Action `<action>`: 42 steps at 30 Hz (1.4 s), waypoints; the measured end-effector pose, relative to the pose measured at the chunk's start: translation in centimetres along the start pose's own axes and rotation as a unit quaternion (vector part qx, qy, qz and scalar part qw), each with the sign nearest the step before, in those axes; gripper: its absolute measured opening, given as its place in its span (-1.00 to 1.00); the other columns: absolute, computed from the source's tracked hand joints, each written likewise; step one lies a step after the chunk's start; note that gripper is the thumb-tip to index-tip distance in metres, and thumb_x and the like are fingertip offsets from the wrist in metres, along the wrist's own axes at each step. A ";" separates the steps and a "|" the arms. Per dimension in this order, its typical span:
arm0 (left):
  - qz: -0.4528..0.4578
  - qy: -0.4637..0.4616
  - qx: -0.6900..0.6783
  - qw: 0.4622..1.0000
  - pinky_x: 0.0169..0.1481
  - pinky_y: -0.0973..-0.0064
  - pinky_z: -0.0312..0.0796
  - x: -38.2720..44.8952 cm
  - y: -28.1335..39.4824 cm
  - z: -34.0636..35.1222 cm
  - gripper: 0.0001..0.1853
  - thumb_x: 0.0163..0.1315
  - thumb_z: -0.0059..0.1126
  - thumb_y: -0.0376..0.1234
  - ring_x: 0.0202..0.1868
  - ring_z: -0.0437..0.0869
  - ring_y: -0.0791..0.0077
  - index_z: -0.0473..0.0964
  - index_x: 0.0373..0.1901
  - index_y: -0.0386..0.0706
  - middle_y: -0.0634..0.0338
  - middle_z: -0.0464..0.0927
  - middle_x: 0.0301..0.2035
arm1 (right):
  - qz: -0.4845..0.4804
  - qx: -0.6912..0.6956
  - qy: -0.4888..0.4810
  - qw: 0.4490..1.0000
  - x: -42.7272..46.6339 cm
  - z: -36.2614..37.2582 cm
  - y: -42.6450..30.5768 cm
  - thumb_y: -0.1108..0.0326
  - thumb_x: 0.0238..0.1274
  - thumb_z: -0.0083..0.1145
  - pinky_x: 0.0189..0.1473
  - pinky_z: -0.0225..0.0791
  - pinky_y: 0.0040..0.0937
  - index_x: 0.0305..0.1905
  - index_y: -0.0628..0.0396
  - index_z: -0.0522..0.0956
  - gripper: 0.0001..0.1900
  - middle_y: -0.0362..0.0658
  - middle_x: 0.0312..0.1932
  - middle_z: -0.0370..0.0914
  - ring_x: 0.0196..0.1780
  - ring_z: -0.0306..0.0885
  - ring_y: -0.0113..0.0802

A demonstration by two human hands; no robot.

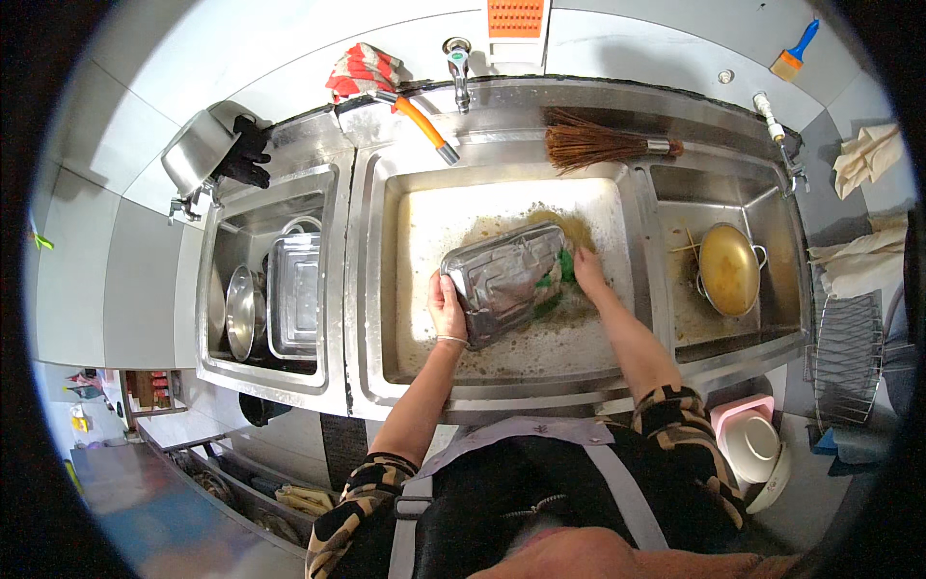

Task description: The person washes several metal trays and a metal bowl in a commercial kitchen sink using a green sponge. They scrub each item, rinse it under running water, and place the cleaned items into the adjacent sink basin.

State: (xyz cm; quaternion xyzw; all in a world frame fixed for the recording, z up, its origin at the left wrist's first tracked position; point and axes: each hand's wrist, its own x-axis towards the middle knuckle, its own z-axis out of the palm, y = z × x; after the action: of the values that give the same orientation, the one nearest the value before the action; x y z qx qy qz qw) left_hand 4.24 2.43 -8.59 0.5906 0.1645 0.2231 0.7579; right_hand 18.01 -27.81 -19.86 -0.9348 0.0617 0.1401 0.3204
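Observation:
Over the middle steel sink basin (434,362), my left hand (446,304) grips the left end of a clear rectangular container (506,279), fingers on its outside and a thin bracelet at the wrist. My right hand (589,268) is at the container's right end, beside a green scouring pad (566,266); its fingertips are partly hidden, and it seems to hold the pad against the wall. The container is tilted. Brownish water and dark specks lie on the basin floor around and below it.
The left basin holds a clear rectangular dish (296,297) and a steel bowl (244,311). In the right basin is a two-handled pot (729,269) with yellowish liquid. A twig brush (604,142), an orange hose (419,127) and a faucet (458,72) are along the back.

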 end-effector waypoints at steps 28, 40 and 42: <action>-0.314 -0.089 -0.177 0.928 0.13 0.38 0.48 3.5 1.9 -0.4 -0.69 0.49 0.11 -0.29 -0.05 0.59 0.44 0.50 0.19 -0.14 0.22 0.62 -0.05 | -0.499 -0.111 -0.007 0.859 -19.3 -0.1 -22.7 0.43 0.17 0.11 -0.25 0.63 -0.22 -0.17 0.21 0.55 -0.85 0.00 -0.11 0.45 -0.15 0.60 -0.05; -0.330 0.112 -0.052 0.936 -0.06 0.22 0.47 3.3 -1.4 -1.2 -0.88 0.52 -0.08 -0.31 -0.20 0.52 0.36 0.44 -0.23 -0.02 0.25 0.50 -0.25 | -0.573 -0.104 -0.106 0.806 -21.9 -0.4 -16.4 0.44 0.11 0.13 -0.25 0.62 -0.15 0.04 0.10 0.52 -0.66 -0.05 0.03 0.42 -0.08 0.57 -0.02; -0.350 0.083 -0.152 0.921 0.20 0.11 0.49 5.4 -6.0 -5.4 -0.79 0.56 -0.24 -0.31 0.02 0.60 0.20 0.43 0.00 -0.07 0.12 0.56 -0.01 | -0.591 -0.112 -0.111 0.791 -21.9 -0.7 -15.5 0.43 0.13 0.12 -0.26 0.61 -0.17 0.08 0.07 0.52 -0.63 -0.06 0.02 0.42 -0.07 0.57 -0.03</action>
State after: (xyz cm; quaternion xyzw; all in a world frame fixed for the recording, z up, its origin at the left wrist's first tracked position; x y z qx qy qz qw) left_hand 6.89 8.53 -15.62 0.3521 0.3867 0.0138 0.8522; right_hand 0.44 -15.46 -3.71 -0.7965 -0.5545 0.0321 0.2388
